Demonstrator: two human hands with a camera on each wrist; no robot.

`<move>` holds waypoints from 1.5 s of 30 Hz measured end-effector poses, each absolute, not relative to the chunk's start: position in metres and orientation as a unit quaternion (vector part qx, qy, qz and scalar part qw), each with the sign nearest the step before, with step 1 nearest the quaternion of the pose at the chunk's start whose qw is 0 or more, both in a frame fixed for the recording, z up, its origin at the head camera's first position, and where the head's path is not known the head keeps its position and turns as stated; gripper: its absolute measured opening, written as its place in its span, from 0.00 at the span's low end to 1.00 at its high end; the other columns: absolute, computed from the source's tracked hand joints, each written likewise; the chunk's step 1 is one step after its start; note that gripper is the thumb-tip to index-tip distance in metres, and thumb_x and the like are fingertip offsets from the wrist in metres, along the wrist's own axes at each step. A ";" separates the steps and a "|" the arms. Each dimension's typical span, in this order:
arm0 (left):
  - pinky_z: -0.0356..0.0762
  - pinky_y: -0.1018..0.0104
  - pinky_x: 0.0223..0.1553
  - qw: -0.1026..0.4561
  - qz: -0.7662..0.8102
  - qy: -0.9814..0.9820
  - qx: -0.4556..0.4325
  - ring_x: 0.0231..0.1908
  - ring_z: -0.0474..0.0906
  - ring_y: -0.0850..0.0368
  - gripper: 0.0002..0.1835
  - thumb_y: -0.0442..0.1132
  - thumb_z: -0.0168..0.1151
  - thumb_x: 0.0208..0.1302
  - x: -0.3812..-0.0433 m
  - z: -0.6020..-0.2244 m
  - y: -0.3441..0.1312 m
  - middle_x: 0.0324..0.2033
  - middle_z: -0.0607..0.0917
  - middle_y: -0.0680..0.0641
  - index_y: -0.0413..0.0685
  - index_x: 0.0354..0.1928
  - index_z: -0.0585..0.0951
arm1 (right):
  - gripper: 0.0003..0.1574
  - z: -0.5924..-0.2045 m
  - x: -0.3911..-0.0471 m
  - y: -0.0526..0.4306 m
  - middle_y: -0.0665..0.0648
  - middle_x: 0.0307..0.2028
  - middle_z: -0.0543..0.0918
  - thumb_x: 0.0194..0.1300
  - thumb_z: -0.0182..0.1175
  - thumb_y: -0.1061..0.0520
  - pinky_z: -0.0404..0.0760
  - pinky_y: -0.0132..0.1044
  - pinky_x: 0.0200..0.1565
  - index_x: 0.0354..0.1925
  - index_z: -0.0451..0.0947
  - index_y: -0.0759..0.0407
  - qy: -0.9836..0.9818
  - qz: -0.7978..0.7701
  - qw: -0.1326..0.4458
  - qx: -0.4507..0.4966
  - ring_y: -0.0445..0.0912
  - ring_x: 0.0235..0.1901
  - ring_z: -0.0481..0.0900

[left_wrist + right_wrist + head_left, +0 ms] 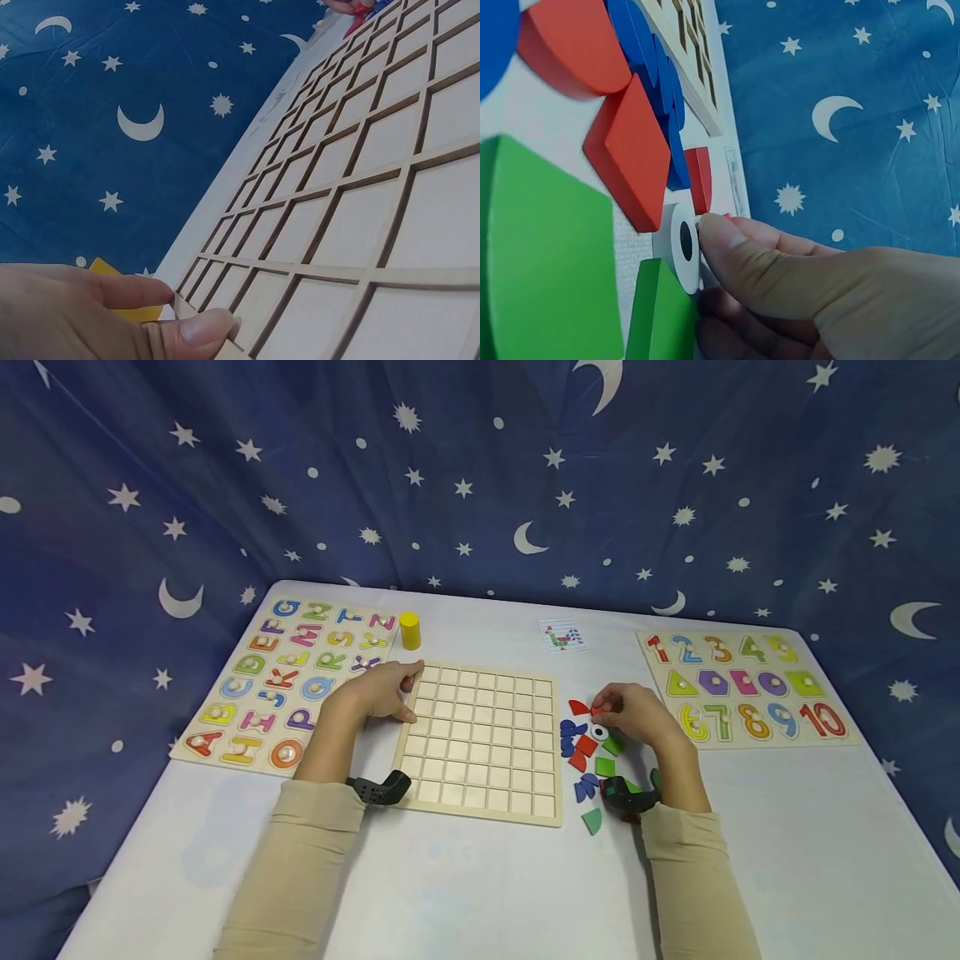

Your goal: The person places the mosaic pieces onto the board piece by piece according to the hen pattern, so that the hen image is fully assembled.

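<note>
A square wooden grid board [480, 739] lies on the table, its cells bare. My left hand [378, 689] holds the board's upper left edge; in the left wrist view, the thumb [206, 328] and index finger pinch the rim. To the right of the board lie loose red, blue and green wooden pieces. My right hand [633, 714] is over their far end, pinching a small red piece [596, 711] mostly hidden by the fingers. A white round piece with a black dot [686, 244] sits right beside the thumb. Close by are a red square [634, 154] and green pieces [551, 247].
An alphabet puzzle board [255, 693] lies to the left, partly behind my left forearm. A number and shape puzzle board [738, 697] lies to the right. At the back stand a yellow cylinder [409, 632] and a flat picture card [562, 635]. A starry blue curtain [480, 485] hangs behind.
</note>
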State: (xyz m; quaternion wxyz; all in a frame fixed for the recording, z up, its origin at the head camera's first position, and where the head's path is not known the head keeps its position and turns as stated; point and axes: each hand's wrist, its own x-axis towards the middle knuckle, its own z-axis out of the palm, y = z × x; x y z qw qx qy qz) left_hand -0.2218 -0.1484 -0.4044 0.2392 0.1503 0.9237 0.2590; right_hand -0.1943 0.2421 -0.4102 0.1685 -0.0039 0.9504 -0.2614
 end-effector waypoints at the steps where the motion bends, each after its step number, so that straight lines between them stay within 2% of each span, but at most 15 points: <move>1: 0.64 0.63 0.39 0.238 0.261 0.923 0.150 0.33 0.66 0.54 0.53 0.36 0.75 0.47 -0.222 -0.405 -0.149 0.41 0.70 0.46 0.45 0.73 0.55 | 0.12 -0.410 -0.194 0.243 0.56 0.33 0.77 0.59 0.66 0.55 0.71 0.37 0.42 0.41 0.79 0.56 0.949 -0.265 0.169 -0.007 0.50 0.37 0.72; 6: 0.63 0.62 0.40 0.237 0.251 0.926 0.154 0.36 0.65 0.54 0.52 0.37 0.75 0.47 -0.223 -0.405 -0.148 0.39 0.70 0.47 0.45 0.73 0.56 | 0.12 -0.411 -0.194 0.248 0.56 0.33 0.76 0.60 0.66 0.55 0.70 0.38 0.41 0.41 0.79 0.57 0.949 -0.269 0.163 -0.018 0.50 0.37 0.71; 11: 0.63 0.63 0.40 0.233 0.244 0.927 0.161 0.38 0.66 0.53 0.51 0.38 0.74 0.47 -0.224 -0.404 -0.147 0.39 0.70 0.47 0.45 0.72 0.57 | 0.10 -0.404 -0.193 0.246 0.56 0.33 0.78 0.60 0.65 0.55 0.71 0.38 0.41 0.40 0.80 0.57 0.954 -0.274 0.118 -0.027 0.50 0.36 0.72; 18: 0.62 0.63 0.40 0.239 0.241 0.927 0.158 0.38 0.66 0.53 0.50 0.38 0.74 0.48 -0.223 -0.402 -0.151 0.38 0.69 0.47 0.46 0.73 0.57 | 0.07 -0.393 -0.189 0.186 0.54 0.30 0.81 0.59 0.66 0.56 0.76 0.35 0.36 0.37 0.81 0.56 0.943 -0.297 0.084 -0.121 0.46 0.31 0.76; 23: 0.62 0.62 0.40 0.239 0.241 0.930 0.141 0.38 0.65 0.53 0.51 0.38 0.73 0.49 -0.222 -0.401 -0.155 0.37 0.69 0.47 0.48 0.73 0.55 | 0.05 -0.395 -0.193 0.120 0.49 0.28 0.81 0.58 0.67 0.55 0.74 0.33 0.35 0.35 0.82 0.53 0.925 -0.297 0.097 -0.218 0.41 0.29 0.75; 28: 0.62 0.62 0.40 0.235 0.248 0.927 0.155 0.35 0.64 0.54 0.51 0.38 0.74 0.49 -0.221 -0.403 -0.154 0.36 0.69 0.47 0.46 0.73 0.55 | 0.06 -0.403 -0.202 0.076 0.47 0.27 0.82 0.57 0.68 0.54 0.73 0.32 0.35 0.34 0.82 0.52 0.921 -0.272 0.107 -0.257 0.39 0.28 0.74; 39: 0.63 0.65 0.38 0.241 0.260 0.921 0.163 0.32 0.65 0.56 0.51 0.38 0.74 0.48 -0.219 -0.404 -0.149 0.37 0.70 0.47 0.46 0.73 0.56 | 0.07 -0.418 -0.218 0.037 0.46 0.28 0.84 0.56 0.68 0.51 0.74 0.33 0.40 0.34 0.84 0.51 0.918 -0.262 0.107 -0.278 0.38 0.28 0.75; 45: 0.63 0.64 0.38 0.242 0.261 0.921 0.156 0.33 0.66 0.55 0.51 0.38 0.74 0.47 -0.219 -0.402 -0.151 0.37 0.70 0.46 0.46 0.73 0.56 | 0.08 -0.420 -0.223 0.026 0.46 0.29 0.84 0.57 0.67 0.51 0.73 0.32 0.38 0.35 0.83 0.51 0.914 -0.261 0.119 -0.288 0.38 0.28 0.74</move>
